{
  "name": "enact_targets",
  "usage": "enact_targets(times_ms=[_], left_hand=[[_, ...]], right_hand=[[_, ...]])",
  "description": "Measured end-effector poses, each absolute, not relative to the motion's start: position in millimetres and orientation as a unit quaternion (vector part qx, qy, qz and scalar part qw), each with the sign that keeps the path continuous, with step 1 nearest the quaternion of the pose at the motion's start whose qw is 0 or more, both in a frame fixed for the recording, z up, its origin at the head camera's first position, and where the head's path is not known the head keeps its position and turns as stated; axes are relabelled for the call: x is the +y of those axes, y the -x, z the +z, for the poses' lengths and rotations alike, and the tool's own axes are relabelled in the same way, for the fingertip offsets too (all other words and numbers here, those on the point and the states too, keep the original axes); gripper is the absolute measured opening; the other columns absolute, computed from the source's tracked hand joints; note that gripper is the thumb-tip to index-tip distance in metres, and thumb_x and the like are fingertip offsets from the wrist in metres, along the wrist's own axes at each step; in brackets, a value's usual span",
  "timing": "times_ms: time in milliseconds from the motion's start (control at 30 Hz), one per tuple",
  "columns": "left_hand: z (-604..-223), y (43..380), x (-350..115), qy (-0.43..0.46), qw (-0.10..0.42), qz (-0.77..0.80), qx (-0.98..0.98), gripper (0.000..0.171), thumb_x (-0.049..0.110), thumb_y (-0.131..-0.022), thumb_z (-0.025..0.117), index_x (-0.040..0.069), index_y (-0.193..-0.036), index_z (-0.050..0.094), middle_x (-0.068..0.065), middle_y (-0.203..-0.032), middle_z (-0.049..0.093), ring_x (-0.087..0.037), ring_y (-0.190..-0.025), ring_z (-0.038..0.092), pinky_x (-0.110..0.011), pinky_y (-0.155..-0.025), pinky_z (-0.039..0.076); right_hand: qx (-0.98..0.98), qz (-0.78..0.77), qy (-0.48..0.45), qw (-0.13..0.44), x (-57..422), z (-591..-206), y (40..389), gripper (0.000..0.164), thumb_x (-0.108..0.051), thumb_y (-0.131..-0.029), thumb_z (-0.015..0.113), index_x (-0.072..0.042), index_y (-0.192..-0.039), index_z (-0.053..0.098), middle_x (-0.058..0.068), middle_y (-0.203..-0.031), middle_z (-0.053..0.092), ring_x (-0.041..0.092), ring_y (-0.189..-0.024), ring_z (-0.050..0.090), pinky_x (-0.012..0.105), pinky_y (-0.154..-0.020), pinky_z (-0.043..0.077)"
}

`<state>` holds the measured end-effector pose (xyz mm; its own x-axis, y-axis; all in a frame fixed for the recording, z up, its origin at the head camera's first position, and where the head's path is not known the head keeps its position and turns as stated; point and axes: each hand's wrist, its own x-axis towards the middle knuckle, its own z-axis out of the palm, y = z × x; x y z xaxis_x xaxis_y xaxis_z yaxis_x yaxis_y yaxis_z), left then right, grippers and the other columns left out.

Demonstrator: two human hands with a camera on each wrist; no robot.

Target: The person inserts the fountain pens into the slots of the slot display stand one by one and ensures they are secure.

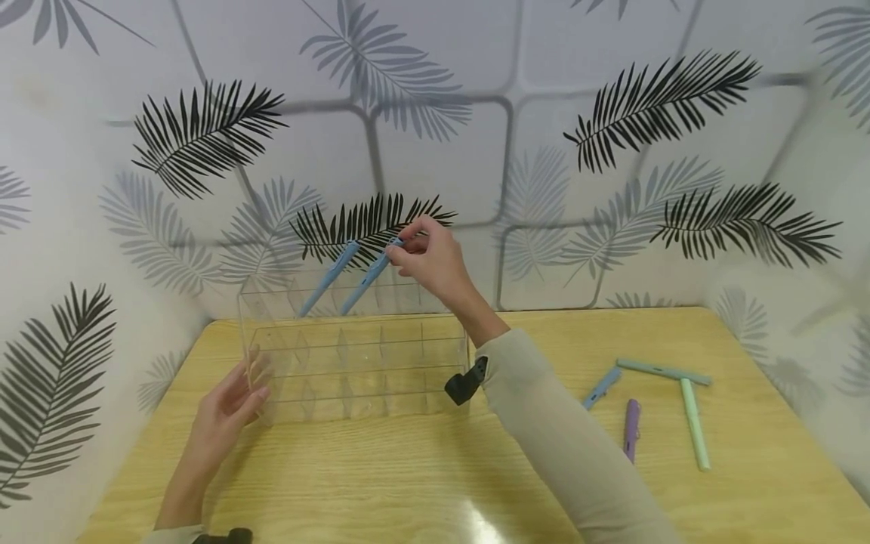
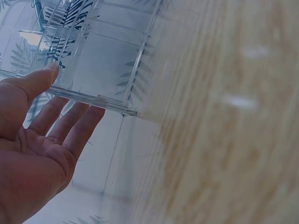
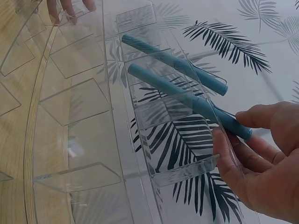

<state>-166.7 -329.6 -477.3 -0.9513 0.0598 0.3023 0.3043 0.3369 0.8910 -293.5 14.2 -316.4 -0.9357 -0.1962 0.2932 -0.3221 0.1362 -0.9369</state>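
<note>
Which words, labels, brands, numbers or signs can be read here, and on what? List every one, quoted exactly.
None: no text can be read in any view.
Blue pen pinched by the right hand: a small dark mark, too small to tell whether it is lettering.
Purple pen, mint-green pen: any print is too small to read.
Clear rack: no lettering visible.
Wall covering: leaves and lines, no lettering visible.

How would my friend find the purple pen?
Start at the yellow wood-grain table and look right of the clear divided rack. There, between a blue pen and a light green pen, lies the purple pen. It's the only purple one.
</note>
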Motion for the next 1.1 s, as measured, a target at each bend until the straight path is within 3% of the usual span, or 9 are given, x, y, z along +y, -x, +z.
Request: enact_targets(times_ms=[233,467,733,1100], left_hand=[[-477,166,-330,0.119,0.107,-0.566,-0.808,0.059,0.004,-0.105,0.057,0.005,-0.16,0.034,-0.036,-0.148,0.044,-0.004,-0.118,0.063,-0.022,-0.089,0.057],[-480,167,-331,0.123,0.104,-0.567,-0.808,0.059,0.002,-0.105,0.056,0.007,-0.16,0.035,-0.037,-0.147,0.044,-0.005,-0.118,0.063,-0.024,-0.088,0.058],[-476,167,-331,0.123,0.104,-0.566,-0.809,0.058,0.004,-0.106,0.057,0.005,-0.16,0.035,-0.037,-0.147,0.045,-0.005,-0.118,0.064,-0.024,-0.085,0.059],[-477,166,-332,0.119,0.098,-0.568,-0.808,0.059,0.005,-0.106,0.056,0.007,-0.16,0.033,-0.036,-0.149,0.042,-0.003,-0.12,0.062,-0.024,-0.087,0.058]], right_hand=[[-0.748,0.639,-0.175,0.039,15,-317,295,0.029,-0.008,-0.097,0.072,0.005,-0.117,0.057,0.016,-0.101,0.075,0.025,-0.085,0.074,0.039,-0.077,0.064],[-0.745,0.645,-0.167,0.029,25,-316,293,0.034,-0.016,-0.098,0.072,-0.001,-0.125,0.058,0.015,-0.104,0.075,0.025,-0.084,0.075,0.033,-0.078,0.063],[-0.712,0.676,-0.166,0.091,51,-311,279,0.027,-0.014,-0.1,0.068,0.0,-0.121,0.062,0.019,-0.111,0.07,0.026,-0.096,0.071,0.036,-0.083,0.063],[-0.726,0.661,-0.163,0.102,95,-322,250,0.028,-0.02,-0.102,0.067,-0.001,-0.121,0.064,0.017,-0.112,0.069,0.026,-0.096,0.07,0.037,-0.082,0.063]])
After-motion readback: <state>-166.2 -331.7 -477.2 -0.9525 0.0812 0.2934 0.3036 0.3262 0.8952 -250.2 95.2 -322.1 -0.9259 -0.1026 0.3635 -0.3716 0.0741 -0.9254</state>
